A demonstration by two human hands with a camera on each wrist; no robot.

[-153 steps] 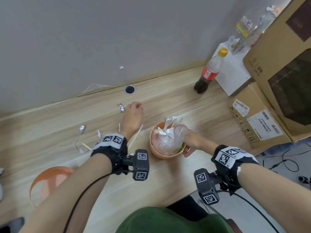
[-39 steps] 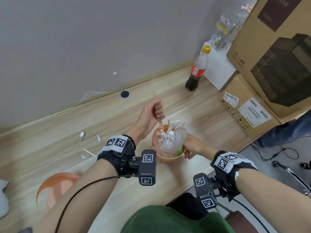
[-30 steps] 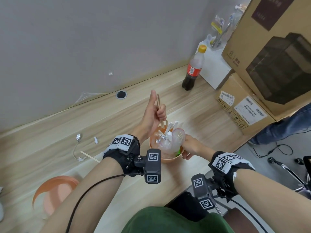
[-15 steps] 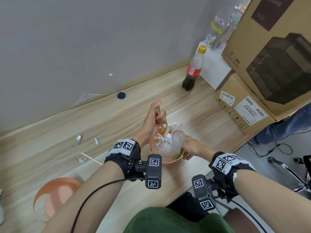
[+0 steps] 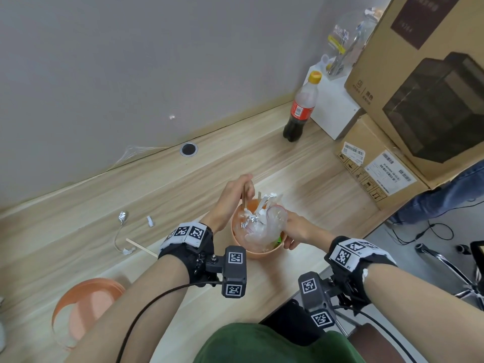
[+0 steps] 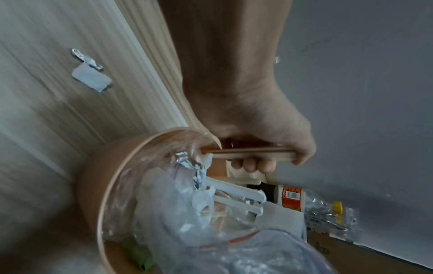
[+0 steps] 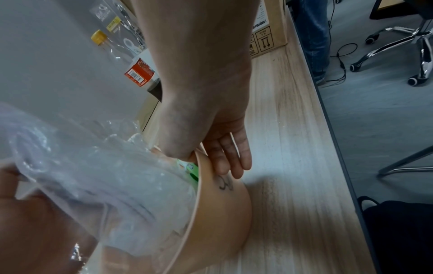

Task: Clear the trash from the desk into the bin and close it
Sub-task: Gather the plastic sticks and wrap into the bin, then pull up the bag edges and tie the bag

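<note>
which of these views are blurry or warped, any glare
Head view: sharp, wide-angle bending at the cardboard boxes, no harsh glare. Left wrist view: desk streaked with motion blur, left hand soft. Right wrist view: plastic bag close and out of focus.

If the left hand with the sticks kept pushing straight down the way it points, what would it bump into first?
Most likely the foil and plastic wrap heaped in the orange bin: the left hand aims its chopsticks into that pile, though depth is unclear.

Probably an office: wooden desk (image 5: 183, 184) with cable grommet (image 5: 188, 149), swivel chair (image 7: 403, 42), stacked cartons (image 5: 377, 169).
</note>
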